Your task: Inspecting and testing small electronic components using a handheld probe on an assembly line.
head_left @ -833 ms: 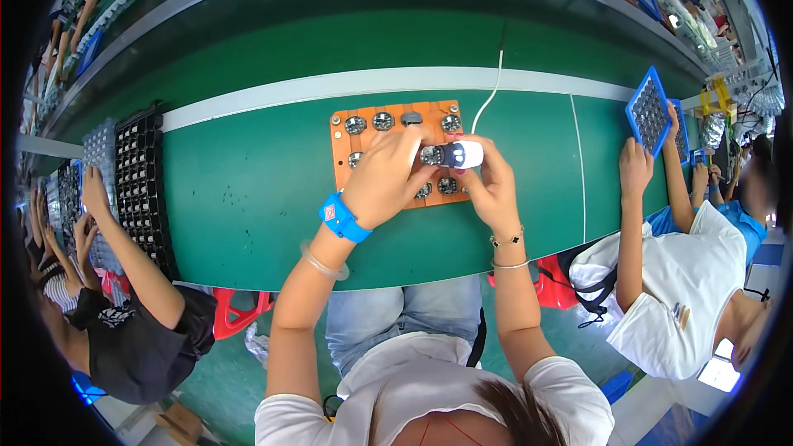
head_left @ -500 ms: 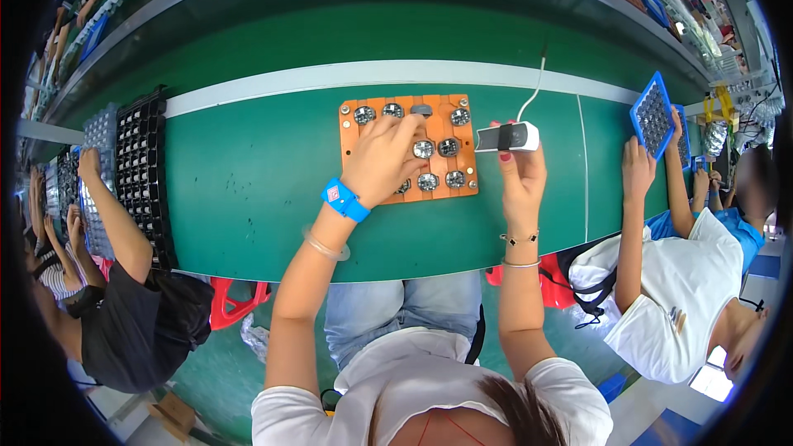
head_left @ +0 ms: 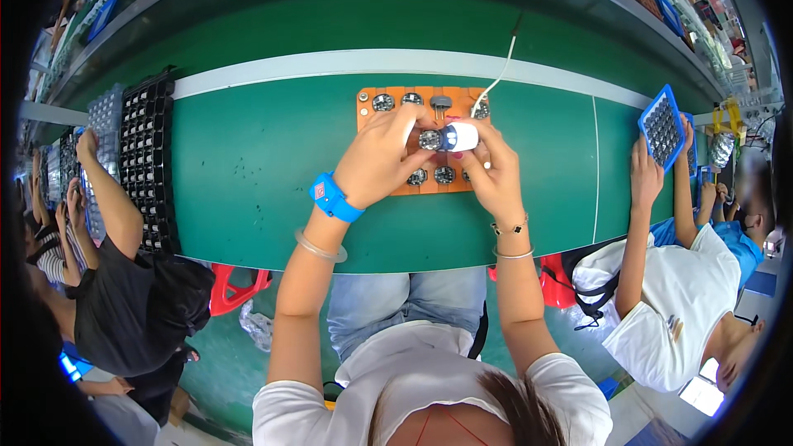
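Green bench top (head_left: 248, 165) w/ a white stripe along its far side. Your orange jig board (head_left: 388, 107) sits centre, round parts in rows. Your left hand (head_left: 376, 161) rests on it, fingers together. Your right hand (head_left: 496, 177) is clamped on a white corded tool (head_left: 458, 136). Black trays (head_left: 149, 149) at left, blue tray (head_left: 661, 125) at right.

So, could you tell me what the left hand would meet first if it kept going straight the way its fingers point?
The left hand points up and right across the orange board; it would probably meet the white corded tool in the right hand first, though depth is unclear.
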{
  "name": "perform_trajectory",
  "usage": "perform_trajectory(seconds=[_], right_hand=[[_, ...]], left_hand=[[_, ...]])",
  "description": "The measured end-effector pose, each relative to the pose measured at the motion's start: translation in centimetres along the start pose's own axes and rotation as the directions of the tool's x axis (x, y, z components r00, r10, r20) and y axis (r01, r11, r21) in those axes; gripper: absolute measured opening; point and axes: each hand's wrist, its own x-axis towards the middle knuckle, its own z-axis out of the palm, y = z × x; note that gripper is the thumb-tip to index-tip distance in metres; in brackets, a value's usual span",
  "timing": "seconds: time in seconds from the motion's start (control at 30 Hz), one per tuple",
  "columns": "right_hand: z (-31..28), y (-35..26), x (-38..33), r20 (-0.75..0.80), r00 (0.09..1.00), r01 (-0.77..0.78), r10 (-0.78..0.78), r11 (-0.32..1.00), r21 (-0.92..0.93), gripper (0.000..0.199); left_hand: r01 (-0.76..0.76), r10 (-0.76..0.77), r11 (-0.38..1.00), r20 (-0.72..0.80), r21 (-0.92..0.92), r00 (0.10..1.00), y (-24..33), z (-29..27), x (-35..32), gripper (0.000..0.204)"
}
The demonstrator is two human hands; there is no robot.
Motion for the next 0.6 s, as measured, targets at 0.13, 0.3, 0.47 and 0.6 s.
perform_trajectory(seconds=[0.13,0.3,0.47,0.6], right_hand=[[0.4,0.7,-0.4,-0.046,0.996,-0.07,0.076,0.99,0.126,0.033],[-0.2,0.1,-0.3,-0.288,0.948,-0.015,0.132,0.927,0.376,0.033],[-0.2,0.7,-1.0,-0.169,0.983,-0.031,0.07,0.975,0.221,0.035],[0.8,0.0,-0.6,-0.043,0.994,-0.092,0.104,0.972,0.215,0.034]], left_hand=[[-0.005,0.004,1.0,-0.029,-0.025,1.0,-0.4,0.1,-0.2,0.038],[0.111,-0.119,0.989,0.086,0.094,0.989,-2.3,0.0,-0.6,0.038],[0.043,-0.061,0.977,0.079,0.21,0.995,-2.7,-1.3,-1.9,0.036],[0.052,-0.075,0.971,0.092,0.233,0.993,-3.4,-1.5,-2.4,0.036]])
